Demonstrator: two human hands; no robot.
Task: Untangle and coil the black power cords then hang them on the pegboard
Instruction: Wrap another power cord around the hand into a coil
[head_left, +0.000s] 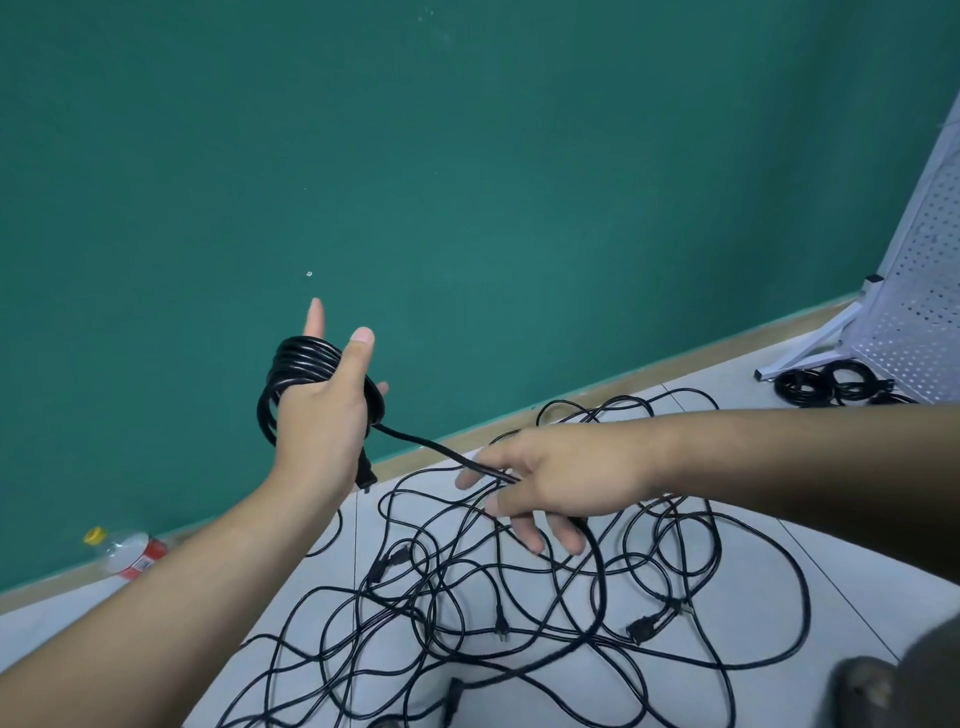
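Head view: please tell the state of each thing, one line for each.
Black power cord coil, wound round left hand.
Right hand, on the trailing cord; hold unclear.
Black cords on grey floor, tangled.
White perforated pegboard, standing, coiled cords at foot.
Clear plastic bottle, lying, yellow cap on.

Workroom: green wall (467, 182), tiled floor (857, 571), pegboard (919, 291)

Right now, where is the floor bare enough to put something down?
Bare floor lies right of the tangled cords, below the right forearm; a smaller patch sits between the bottle and the left forearm. The middle is crowded, and coiled cords crowd the pegboard's foot.
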